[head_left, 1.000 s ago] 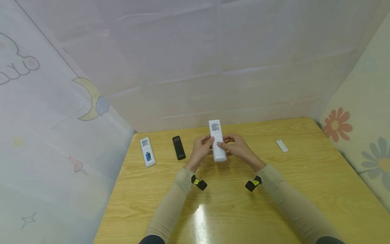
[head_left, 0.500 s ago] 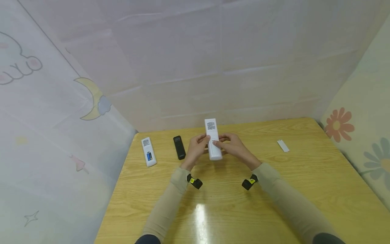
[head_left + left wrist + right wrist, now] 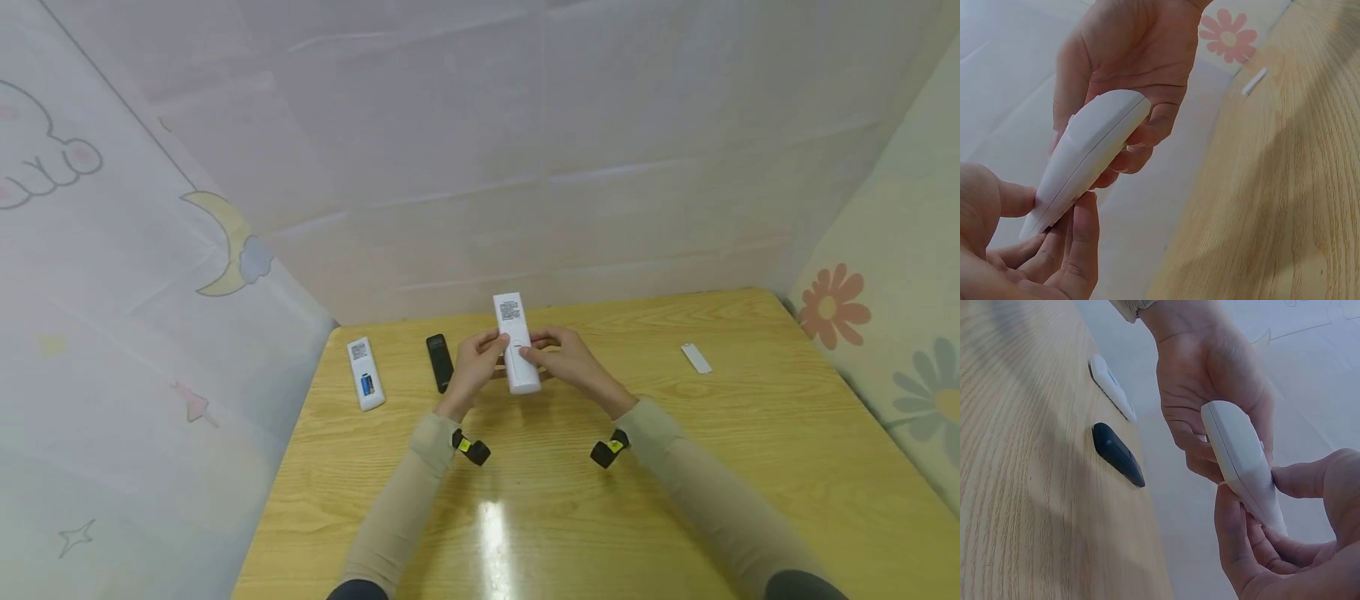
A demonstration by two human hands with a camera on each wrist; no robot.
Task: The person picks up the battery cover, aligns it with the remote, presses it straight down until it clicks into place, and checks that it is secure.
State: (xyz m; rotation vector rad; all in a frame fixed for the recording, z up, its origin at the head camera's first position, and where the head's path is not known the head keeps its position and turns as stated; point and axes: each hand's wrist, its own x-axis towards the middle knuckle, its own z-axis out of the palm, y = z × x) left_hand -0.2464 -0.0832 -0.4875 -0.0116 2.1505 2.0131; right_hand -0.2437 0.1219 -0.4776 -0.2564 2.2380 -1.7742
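Between both hands a white remote control point(image 3: 516, 350) is held above the table, its labelled back turned up. My left hand point(image 3: 476, 367) grips its left side, thumb on the back and fingers curled underneath. From the right, my right hand point(image 3: 573, 365) holds it the same way, its thumb on the battery cover area. In the left wrist view the remote point(image 3: 1094, 144) shows its side seam. The right wrist view shows the remote point(image 3: 1238, 456) from its other side, with a thumb pressing its back.
On the wooden table point(image 3: 555, 500) at left lies another white remote point(image 3: 365, 373), its battery compartment uncovered with a blue battery inside. A black remote point(image 3: 440, 362) lies beside it, near the left hand. To the right is a small white battery cover point(image 3: 696, 358). Fabric walls point(image 3: 480, 167) stand behind.
Both hands have shifted a little to the left with the white remote, which now overlaps the black one's side more closely. Their grip looks the same.
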